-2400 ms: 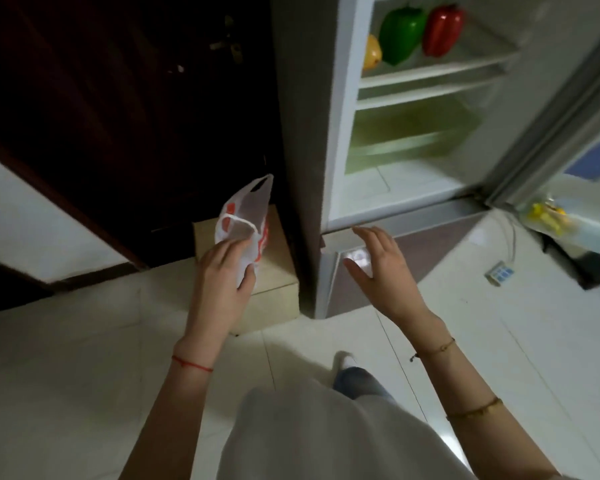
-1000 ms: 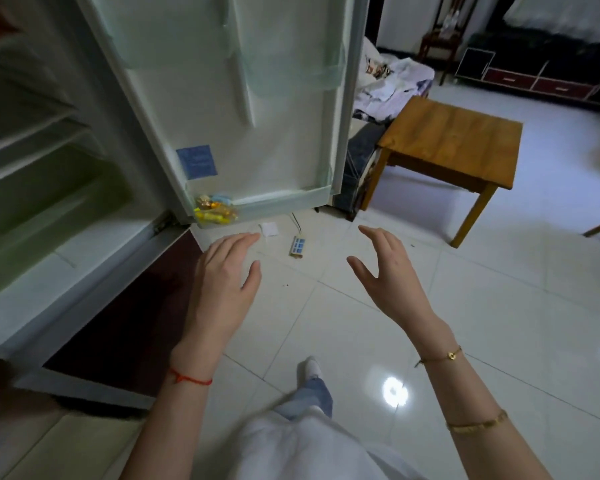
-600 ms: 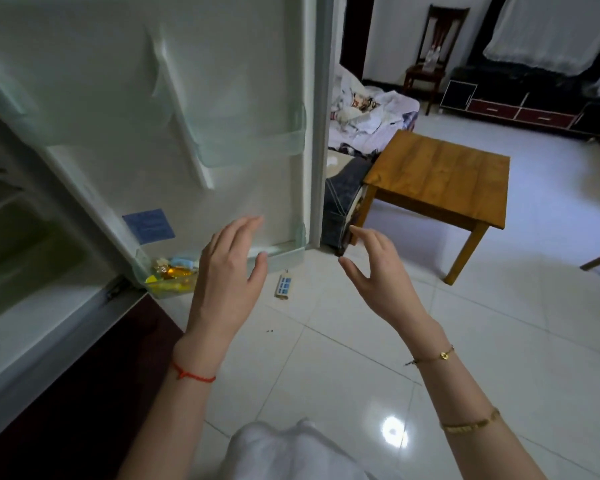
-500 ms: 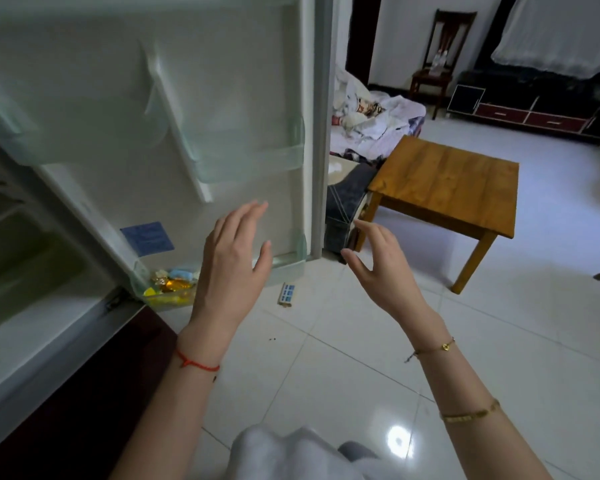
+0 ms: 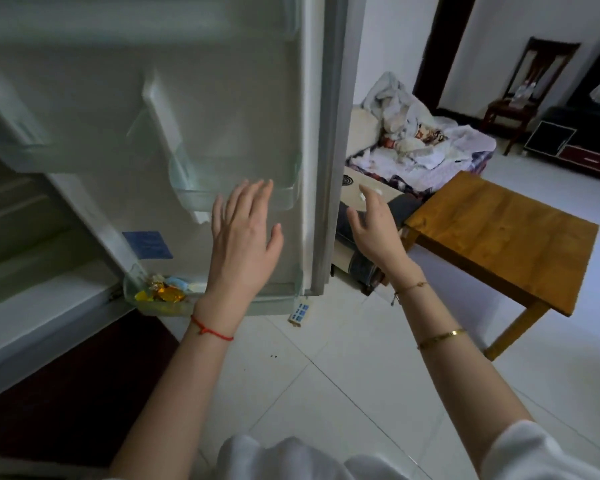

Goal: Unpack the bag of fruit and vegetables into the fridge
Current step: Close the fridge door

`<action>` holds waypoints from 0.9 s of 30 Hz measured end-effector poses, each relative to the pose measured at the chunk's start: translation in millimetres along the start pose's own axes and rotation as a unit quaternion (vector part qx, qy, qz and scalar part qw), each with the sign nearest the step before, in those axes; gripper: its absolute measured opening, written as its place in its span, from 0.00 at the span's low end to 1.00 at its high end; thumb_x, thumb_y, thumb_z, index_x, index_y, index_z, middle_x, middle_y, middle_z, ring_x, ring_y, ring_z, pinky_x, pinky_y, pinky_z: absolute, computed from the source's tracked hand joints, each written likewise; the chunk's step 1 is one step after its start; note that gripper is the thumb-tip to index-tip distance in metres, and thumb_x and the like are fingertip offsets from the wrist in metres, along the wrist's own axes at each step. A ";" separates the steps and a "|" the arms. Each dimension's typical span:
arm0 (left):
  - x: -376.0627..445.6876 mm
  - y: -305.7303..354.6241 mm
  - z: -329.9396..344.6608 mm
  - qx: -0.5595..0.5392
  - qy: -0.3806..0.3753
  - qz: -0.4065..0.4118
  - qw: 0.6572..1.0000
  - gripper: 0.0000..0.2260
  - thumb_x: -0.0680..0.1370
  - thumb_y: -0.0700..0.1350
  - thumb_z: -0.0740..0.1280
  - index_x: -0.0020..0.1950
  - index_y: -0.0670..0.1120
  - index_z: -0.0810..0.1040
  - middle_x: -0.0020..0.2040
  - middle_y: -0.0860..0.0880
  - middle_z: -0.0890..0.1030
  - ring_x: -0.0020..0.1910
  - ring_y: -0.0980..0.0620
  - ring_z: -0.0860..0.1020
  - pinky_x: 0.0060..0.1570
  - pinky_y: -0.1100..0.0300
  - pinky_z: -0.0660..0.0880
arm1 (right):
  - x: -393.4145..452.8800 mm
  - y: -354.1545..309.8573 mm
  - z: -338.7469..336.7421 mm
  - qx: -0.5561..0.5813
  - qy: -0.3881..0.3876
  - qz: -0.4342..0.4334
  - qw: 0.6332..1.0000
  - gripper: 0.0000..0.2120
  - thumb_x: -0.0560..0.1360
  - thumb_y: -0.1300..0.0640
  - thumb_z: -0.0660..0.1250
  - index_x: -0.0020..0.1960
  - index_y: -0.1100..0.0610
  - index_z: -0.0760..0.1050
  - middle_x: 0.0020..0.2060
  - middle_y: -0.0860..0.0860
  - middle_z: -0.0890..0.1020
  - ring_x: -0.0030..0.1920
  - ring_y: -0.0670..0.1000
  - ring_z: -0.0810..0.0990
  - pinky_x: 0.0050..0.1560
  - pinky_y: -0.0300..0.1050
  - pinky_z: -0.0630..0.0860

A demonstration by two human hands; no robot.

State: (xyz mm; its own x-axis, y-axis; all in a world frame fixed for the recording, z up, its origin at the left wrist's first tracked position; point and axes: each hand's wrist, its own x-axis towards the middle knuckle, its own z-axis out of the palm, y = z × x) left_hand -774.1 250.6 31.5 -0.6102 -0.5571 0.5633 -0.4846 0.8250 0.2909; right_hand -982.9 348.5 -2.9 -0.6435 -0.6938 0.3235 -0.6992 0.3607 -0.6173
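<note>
The open fridge door [image 5: 250, 109] fills the upper left, its inner side facing me, with clear door bins [image 5: 288, 199] and a low bin of small yellow and blue packets [image 5: 161, 292]. My left hand [image 5: 245, 237] is raised in front of the door's inner face, fingers straight and spread, holding nothing. To the right of the door's outer edge, my right hand [image 5: 374, 225] is up with relaxed fingers, also holding nothing. The fridge interior [image 5: 21, 237] shows at the far left. The bag and the vegetables are out of view.
A wooden table [image 5: 499, 237] stands right of the door. Behind it lies a pile of bedding and cloth [image 5: 423, 143]. A small power strip [image 5: 300, 311] lies on the white tiled floor below the door. A chair [image 5: 523, 98] stands far back.
My left hand has let go of the bag, which is gone from view. My view swung right from the fridge shelves to the open door, and both hands rose toward the door's edge.
</note>
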 end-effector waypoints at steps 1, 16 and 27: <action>0.5 3.3 1.9 0.000 0.005 -0.010 1.000 0.25 0.77 0.43 0.65 0.74 0.43 0.66 0.71 0.44 0.71 0.74 0.43 0.65 0.73 0.39 0.60 | 7.5 2.1 -0.4 0.005 -0.014 -0.003 1.000 0.26 0.81 0.54 0.59 0.76 0.60 0.58 0.73 0.57 0.67 0.74 0.54 0.64 0.73 0.47 0.61; -18.0 36.6 1.5 0.016 0.019 -0.112 0.993 0.25 0.78 0.40 0.64 0.75 0.44 0.64 0.76 0.46 0.65 0.78 0.47 0.57 0.76 0.41 0.54 | 38.9 3.3 -2.9 0.124 -0.048 -0.062 0.989 0.24 0.79 0.59 0.58 0.74 0.61 0.61 0.69 0.57 0.71 0.71 0.54 0.69 0.72 0.55 0.67; -85.0 59.9 -25.9 0.020 0.035 -0.170 0.985 0.33 0.79 0.42 0.63 0.80 0.43 0.50 0.81 0.46 0.50 0.80 0.49 0.49 0.78 0.48 0.49 | -26.8 -5.1 -14.5 0.133 -0.015 -0.129 0.983 0.15 0.81 0.53 0.58 0.65 0.57 0.69 0.57 0.53 0.75 0.57 0.51 0.73 0.60 0.53 0.73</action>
State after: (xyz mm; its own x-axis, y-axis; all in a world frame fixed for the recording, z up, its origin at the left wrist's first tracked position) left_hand -734.9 349.8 21.1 -0.3648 -0.7915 0.4904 -0.6788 0.5866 0.4418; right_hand -966.6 374.3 2.0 -0.4431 -0.7606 0.4746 -0.7287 -0.0028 -0.6849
